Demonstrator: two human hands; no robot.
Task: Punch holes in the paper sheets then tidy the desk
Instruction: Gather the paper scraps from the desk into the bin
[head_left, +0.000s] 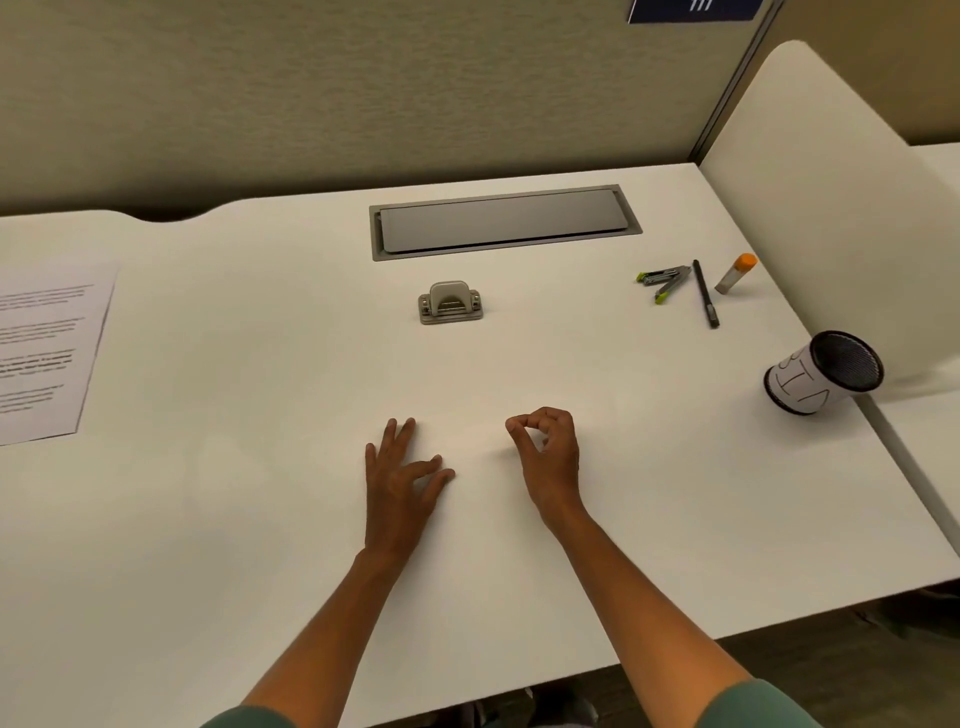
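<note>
A small grey hole punch (451, 303) stands in the middle of the white desk (260, 519), beyond both hands. Printed paper sheets (44, 353) lie at the far left edge, partly cut off by the frame. My left hand (400, 478) rests flat on the desk with fingers spread, holding nothing. My right hand (548, 452) hovers beside it, fingers curled in with thumb and forefinger touching, nothing visible in them.
At the right lie a grey stapler with green tips (664, 280), a black pen (706, 293) and an orange-capped glue stick (735, 273). A mesh pen cup (823, 373) with a white label stands at the right edge. A grey cable hatch (504, 221) sits at the back.
</note>
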